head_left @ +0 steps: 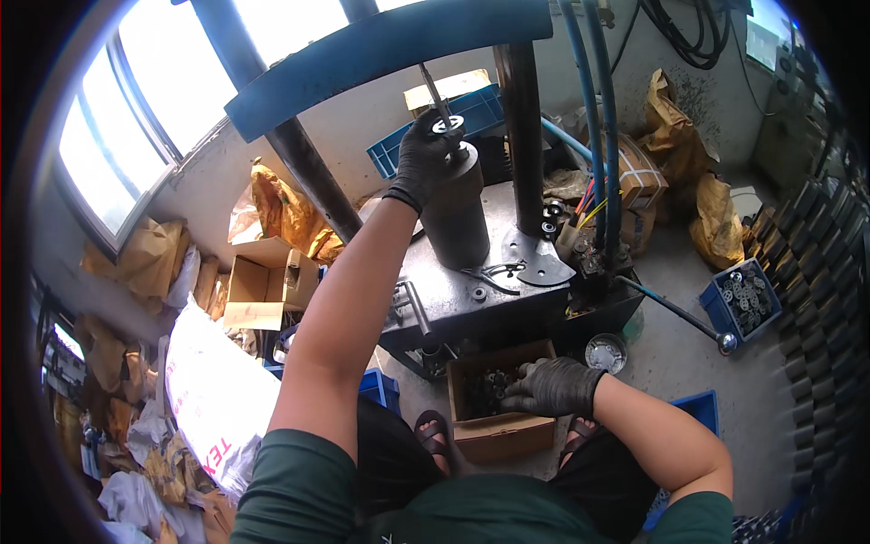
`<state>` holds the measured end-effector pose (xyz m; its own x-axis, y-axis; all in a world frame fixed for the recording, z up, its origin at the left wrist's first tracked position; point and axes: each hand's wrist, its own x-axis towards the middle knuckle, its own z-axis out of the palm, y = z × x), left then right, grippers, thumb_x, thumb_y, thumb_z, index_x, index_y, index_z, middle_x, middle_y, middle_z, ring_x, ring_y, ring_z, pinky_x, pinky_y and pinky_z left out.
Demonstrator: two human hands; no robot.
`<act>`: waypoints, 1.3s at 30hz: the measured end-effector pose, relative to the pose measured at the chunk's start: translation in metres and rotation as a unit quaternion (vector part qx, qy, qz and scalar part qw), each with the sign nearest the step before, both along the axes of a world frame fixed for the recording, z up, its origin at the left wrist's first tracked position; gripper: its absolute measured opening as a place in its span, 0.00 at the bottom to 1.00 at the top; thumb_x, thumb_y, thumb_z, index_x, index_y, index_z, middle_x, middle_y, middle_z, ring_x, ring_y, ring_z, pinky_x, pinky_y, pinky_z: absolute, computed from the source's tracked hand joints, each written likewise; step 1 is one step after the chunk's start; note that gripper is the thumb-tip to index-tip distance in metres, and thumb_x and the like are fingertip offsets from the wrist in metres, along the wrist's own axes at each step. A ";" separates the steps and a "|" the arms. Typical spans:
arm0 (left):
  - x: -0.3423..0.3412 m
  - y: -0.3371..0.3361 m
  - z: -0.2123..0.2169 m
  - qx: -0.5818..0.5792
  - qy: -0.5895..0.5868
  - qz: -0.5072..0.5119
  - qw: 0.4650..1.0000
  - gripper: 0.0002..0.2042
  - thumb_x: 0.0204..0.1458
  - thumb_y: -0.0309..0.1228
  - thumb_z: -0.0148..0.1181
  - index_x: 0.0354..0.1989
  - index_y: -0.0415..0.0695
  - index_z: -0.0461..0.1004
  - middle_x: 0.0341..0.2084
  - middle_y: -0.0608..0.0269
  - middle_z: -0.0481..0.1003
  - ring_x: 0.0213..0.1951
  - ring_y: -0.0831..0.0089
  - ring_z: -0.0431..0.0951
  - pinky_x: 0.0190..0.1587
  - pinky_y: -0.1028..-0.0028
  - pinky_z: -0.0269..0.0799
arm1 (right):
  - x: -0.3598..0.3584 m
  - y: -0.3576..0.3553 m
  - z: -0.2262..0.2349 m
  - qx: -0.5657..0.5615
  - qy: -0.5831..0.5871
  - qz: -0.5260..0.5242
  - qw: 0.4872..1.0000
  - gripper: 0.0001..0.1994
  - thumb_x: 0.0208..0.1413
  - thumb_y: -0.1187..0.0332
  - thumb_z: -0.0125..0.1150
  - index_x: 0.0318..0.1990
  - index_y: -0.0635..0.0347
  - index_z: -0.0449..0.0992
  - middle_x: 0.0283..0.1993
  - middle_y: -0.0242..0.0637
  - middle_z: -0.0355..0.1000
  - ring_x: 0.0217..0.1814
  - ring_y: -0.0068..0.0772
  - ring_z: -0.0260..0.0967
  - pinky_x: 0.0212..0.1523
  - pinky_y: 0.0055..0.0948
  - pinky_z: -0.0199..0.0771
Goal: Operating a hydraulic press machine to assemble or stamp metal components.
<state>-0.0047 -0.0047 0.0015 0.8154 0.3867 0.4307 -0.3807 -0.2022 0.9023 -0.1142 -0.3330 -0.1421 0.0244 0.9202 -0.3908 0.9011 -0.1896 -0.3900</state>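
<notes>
My left hand, in a dark glove, is raised to the top of a thick upright steel cylinder. Its fingers are closed round a small wheel-like metal disc with openings in it, just above the cylinder. A thin metal rod comes down from the press's blue crossbeam to the disc. Lower down, my gloved right hand reaches over an open cardboard box of small dark metal parts. Its fingers are stretched out, partly apart, with nothing visible in them.
The cylinder stands on a metal press table between dark posts, with curved plates beside it. A ball-ended lever sticks out right. Blue crates, a metal bowl and a white sack lie around my feet.
</notes>
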 end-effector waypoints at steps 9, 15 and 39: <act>0.010 0.004 -0.005 0.001 -0.035 0.013 0.999 0.19 0.57 0.23 0.71 0.57 0.42 0.75 0.41 0.63 0.82 0.36 0.77 0.80 0.36 0.75 0.79 | -0.019 -0.022 0.020 0.101 -0.068 -0.064 0.991 0.39 0.61 0.30 0.50 0.63 0.55 0.77 0.62 0.50 0.75 0.63 0.54 0.72 0.65 0.48 0.71; 0.009 0.000 -0.002 -0.072 -0.029 -0.021 0.997 0.23 0.58 0.23 0.70 0.62 0.44 0.73 0.35 0.62 0.80 0.30 0.79 0.78 0.26 0.77 0.76 | -0.008 -0.043 0.055 0.158 -0.103 -0.063 0.980 0.37 0.58 0.30 0.54 0.52 0.57 0.85 0.58 0.47 0.77 0.60 0.51 0.74 0.66 0.46 0.68; 0.035 0.030 -0.024 0.309 -0.047 0.199 0.929 0.26 0.56 0.37 0.73 0.62 0.43 0.73 0.43 0.57 0.83 0.40 0.72 0.84 0.46 0.72 0.81 | 0.002 -0.182 0.081 0.044 -0.209 -0.306 0.928 0.09 0.50 0.65 0.60 0.30 0.60 0.81 0.33 0.50 0.78 0.38 0.57 0.78 0.43 0.47 0.80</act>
